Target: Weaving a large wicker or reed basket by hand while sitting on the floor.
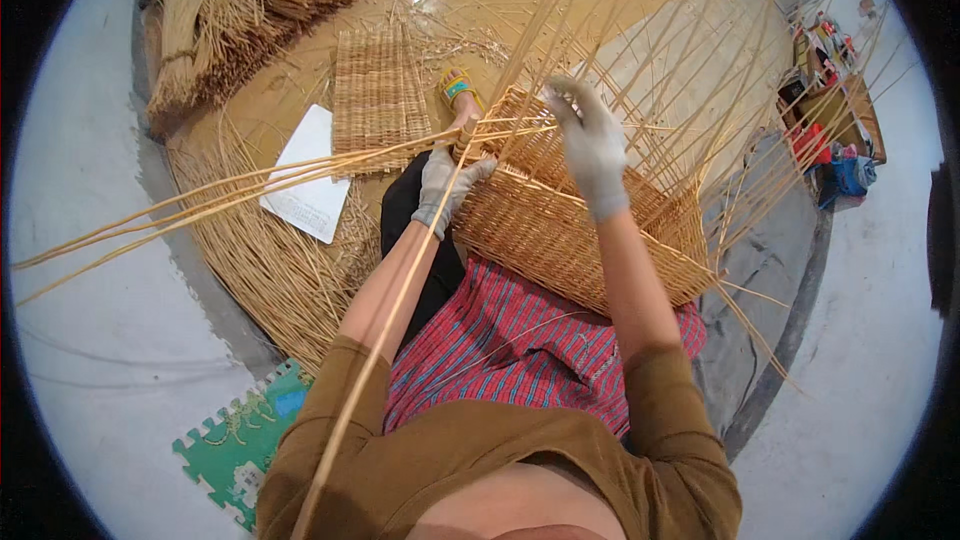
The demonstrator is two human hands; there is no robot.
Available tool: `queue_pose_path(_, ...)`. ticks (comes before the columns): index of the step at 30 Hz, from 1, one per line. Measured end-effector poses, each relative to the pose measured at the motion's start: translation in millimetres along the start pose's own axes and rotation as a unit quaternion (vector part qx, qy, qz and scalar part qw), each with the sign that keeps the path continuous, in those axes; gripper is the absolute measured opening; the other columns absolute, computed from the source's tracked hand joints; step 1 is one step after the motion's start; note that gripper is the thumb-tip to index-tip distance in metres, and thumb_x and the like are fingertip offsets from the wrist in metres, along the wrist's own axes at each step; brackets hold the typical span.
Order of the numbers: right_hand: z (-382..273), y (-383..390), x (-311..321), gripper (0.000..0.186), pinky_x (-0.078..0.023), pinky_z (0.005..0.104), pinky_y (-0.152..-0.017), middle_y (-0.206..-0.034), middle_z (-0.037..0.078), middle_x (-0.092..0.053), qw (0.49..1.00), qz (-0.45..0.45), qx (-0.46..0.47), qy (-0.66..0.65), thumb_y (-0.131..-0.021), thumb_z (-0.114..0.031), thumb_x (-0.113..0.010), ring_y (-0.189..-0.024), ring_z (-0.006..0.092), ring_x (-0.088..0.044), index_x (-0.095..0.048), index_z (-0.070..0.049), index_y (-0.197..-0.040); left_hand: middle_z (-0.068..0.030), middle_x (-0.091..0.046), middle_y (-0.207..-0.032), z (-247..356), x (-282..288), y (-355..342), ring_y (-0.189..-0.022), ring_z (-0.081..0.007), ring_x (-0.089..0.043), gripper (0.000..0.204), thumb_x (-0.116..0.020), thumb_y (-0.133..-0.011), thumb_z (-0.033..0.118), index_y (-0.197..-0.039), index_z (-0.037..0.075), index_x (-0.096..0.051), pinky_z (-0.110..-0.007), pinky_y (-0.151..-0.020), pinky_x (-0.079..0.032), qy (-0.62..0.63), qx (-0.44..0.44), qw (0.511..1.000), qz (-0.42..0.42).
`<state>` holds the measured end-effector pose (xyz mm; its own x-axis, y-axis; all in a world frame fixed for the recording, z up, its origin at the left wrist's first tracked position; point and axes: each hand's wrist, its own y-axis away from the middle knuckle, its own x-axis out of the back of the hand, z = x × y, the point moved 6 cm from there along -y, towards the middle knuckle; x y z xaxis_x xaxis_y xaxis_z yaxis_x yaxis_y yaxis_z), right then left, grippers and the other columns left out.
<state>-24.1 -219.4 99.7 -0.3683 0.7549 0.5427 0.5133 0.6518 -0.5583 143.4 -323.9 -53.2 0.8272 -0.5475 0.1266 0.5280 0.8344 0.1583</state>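
A rectangular wicker basket (545,235), partly woven, rests tilted on my lap with long upright rods (690,90) fanning out from its far and right sides. My left hand (445,185), in a pale glove, is closed around the basket's left corner, where several long rods (230,195) stick out to the left. Another thick rod (375,345) runs from that corner down past my left arm. My right hand (592,145), gloved too, is raised over the basket's opening with its fingers curled. What lies between those fingertips is too small to make out.
Bundles of wicker rods (240,20) lie at the far left, and loose rods (265,240) below them. A flat woven panel (375,90) and a white sheet (305,180) lie left of the basket. A green foam mat (245,445) sits lower left; boxes of items (840,110) stand far right.
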Motion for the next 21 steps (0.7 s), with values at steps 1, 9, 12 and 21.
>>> queue_pose_path(1,-9.8,-33.6,-19.0,0.022,-0.054,0.0354,-0.085,-0.114,0.016,-0.069,0.993,-0.002,0.094,0.072,-0.087,-0.011,-0.070,-0.100,0.0302,-0.069,-0.070,-0.010,-0.110,-0.0200,-0.067,-0.114,-9.8,0.4,-4.0,-0.099,-0.0291,-0.066,0.078,-0.091,-0.070,0.033,-0.126,-0.007,-0.053,-0.037,-0.086,-0.052,-0.007,-0.006,1.000,0.004)
queue_pose_path(9,35.2,-40.1,-56.4,0.090,-0.054,0.0400,-0.076,-0.116,0.025,-0.065,0.990,0.067,-0.086,0.093,-0.084,-0.023,-0.074,-0.085,0.0281,-0.068,-0.020,-0.028,-0.156,-0.0120,-0.069,-0.109,-34.0,1.9,-17.7,-0.094,-0.0219,-0.065,0.060,-0.087,-0.072,0.013,-0.123,-0.003,-0.058,-0.034,-0.083,-0.052,0.118,0.017,0.992,0.043)
queue_pose_path(12,11.2,44.1,-0.8,0.063,-0.049,0.0362,-0.058,-0.089,0.012,-0.064,0.922,0.098,-0.223,-0.301,-0.099,-0.017,-0.056,-0.061,0.0161,-0.052,-0.027,-0.019,-0.154,-0.0162,-0.071,-0.096,-34.8,13.6,-18.2,-0.082,-0.0231,-0.066,0.053,-0.085,-0.066,0.021,-0.108,-0.005,-0.064,-0.038,-0.073,-0.052,-0.108,0.140,0.980,0.091)
queue_pose_path(21,33.4,143.9,-34.9,0.074,-0.044,0.0469,-0.102,-0.149,0.023,-0.042,0.962,-0.187,-0.197,0.021,-0.100,-0.026,-0.051,-0.129,0.0403,-0.049,-0.007,-0.017,-0.158,-0.0155,-0.069,-0.103,-121.1,-39.3,-41.0,-0.087,-0.0226,-0.065,0.068,-0.084,-0.072,0.028,-0.123,-0.006,-0.054,-0.036,-0.075,-0.052,0.021,0.141,0.989,0.029)
